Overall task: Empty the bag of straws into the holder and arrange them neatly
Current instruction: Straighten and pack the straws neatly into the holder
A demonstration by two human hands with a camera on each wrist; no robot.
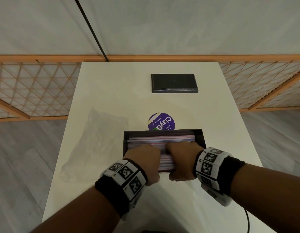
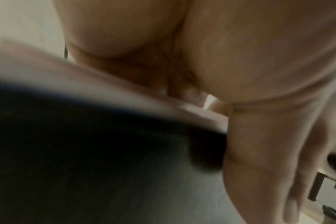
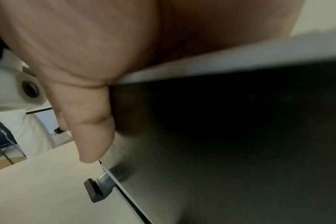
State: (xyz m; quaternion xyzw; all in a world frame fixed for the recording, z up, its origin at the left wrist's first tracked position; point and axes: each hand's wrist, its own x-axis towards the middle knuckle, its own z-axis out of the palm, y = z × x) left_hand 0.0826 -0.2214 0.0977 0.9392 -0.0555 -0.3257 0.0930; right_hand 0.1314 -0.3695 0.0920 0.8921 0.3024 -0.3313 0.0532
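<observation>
The black rectangular holder stands on the white table near me, packed with pink and blue straws lying side by side. Both hands sit on its near side. My left hand curls its fingers over the front wall onto the straws, thumb on the outside. My right hand does the same beside it. The wrist views show each thumb against the dark front wall. The clear plastic bag lies flat and limp left of the holder.
A black lid lies at the far side of the table. A round purple sticker shows just behind the holder. A small black tab sticks out at the holder's base. A wooden lattice screen stands beyond the table.
</observation>
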